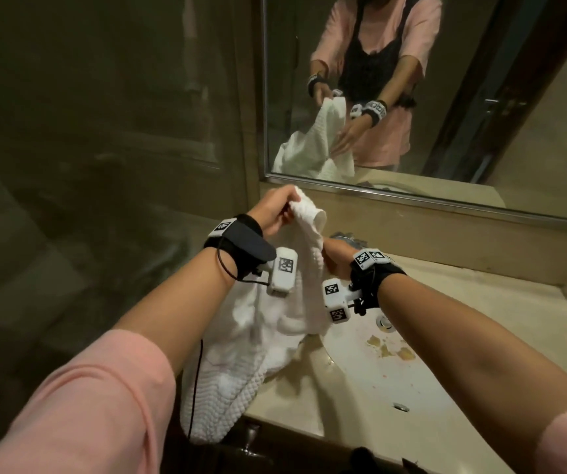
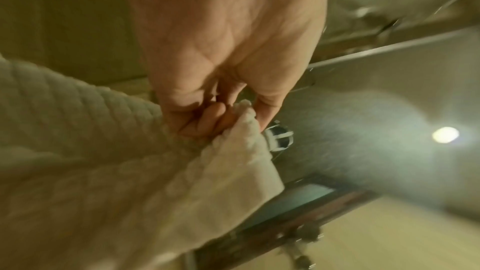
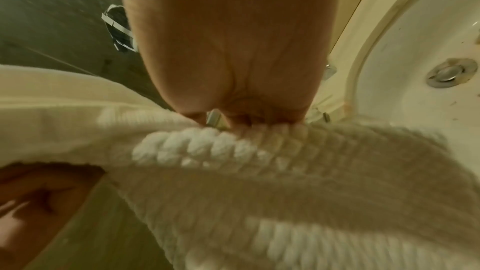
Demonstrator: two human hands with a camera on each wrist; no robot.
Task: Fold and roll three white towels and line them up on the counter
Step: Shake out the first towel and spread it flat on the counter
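A white waffle-textured towel [image 1: 275, 336] hangs from my raised left hand [image 1: 275, 210], which pinches its top corner in front of the mirror. The towel's lower part lies heaped on the counter's [image 1: 480, 302] left end and spills over the front edge. In the left wrist view my left hand's [image 2: 221, 118] curled fingers grip the towel [image 2: 130, 171]. Lower down, my right hand [image 1: 335, 260] holds the towel's right edge. In the right wrist view the towel [image 3: 285, 192] hides my right hand's [image 3: 233, 59] fingers. I cannot make out separate towels in the heap.
A white sink basin [image 1: 394, 371] with brown stains is set in the beige counter right of the towel, a chrome faucet [image 1: 347, 238] behind it. A wall mirror [image 1: 446, 97] rises at the back. A dark glass wall stands to the left.
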